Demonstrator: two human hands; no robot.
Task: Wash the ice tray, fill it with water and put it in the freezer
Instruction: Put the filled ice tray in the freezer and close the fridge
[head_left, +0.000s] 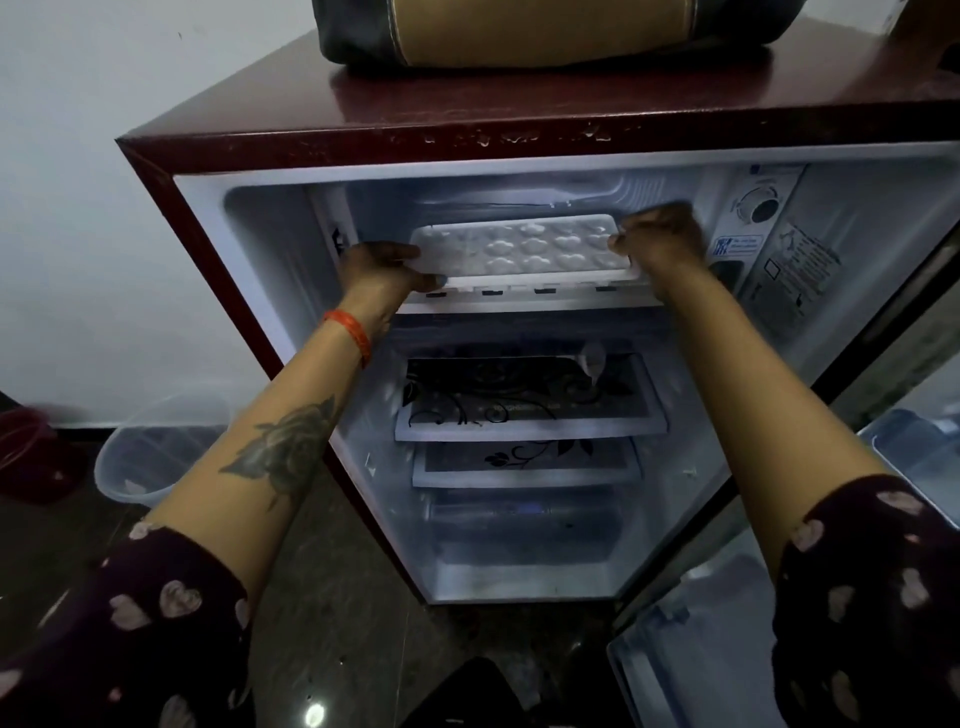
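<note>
A white ice tray (524, 247) with rows of small moulded cells lies level at the mouth of the freezer compartment (467, 200), at the top of an open maroon fridge (363, 130). My left hand (382, 267) grips the tray's left end, thumb on top. My right hand (660, 234) grips its right end. The tray sits just above the freezer's white front ledge (524, 301). I cannot tell whether the cells hold water.
Below the freezer are two glass shelves (530, 415) with a black floral print. The fridge door (779, 649) stands open at the right. A dark and tan bag (545, 31) lies on the fridge top. A clear plastic bin (161, 447) stands on the floor at the left.
</note>
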